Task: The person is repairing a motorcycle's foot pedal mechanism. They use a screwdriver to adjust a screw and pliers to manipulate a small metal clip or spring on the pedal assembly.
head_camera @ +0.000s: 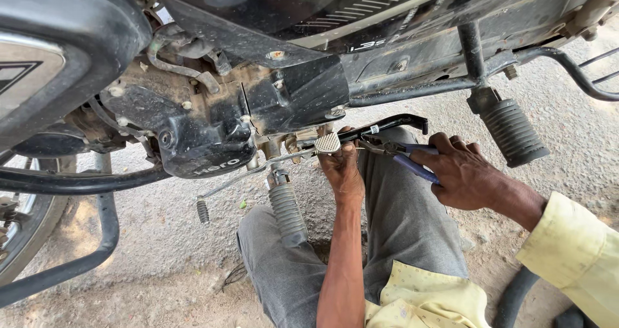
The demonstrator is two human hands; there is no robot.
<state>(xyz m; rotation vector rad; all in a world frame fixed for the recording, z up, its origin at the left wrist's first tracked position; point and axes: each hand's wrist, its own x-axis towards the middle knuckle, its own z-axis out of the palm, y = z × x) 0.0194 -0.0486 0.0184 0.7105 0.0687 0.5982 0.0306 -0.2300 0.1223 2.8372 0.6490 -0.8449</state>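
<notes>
I crouch beside a black motorcycle, looking at its engine case (193, 141). My left hand (342, 170) reaches up under the engine and grips near the metal pedal pad (327, 143) of a black lever (387, 125). My right hand (461, 173) holds blue-handled pliers (403, 157), whose jaws point left toward the lever, close to my left hand. Whether the jaws bite anything is hidden.
A ribbed rubber footpeg (287, 208) hangs just left of my left arm, another footpeg (512, 128) at right. A gear lever (213, 192) juts lower left. Black crash-guard tubing (97, 238) and a wheel sit far left. My grey-trousered knees rest on sandy ground (174, 257).
</notes>
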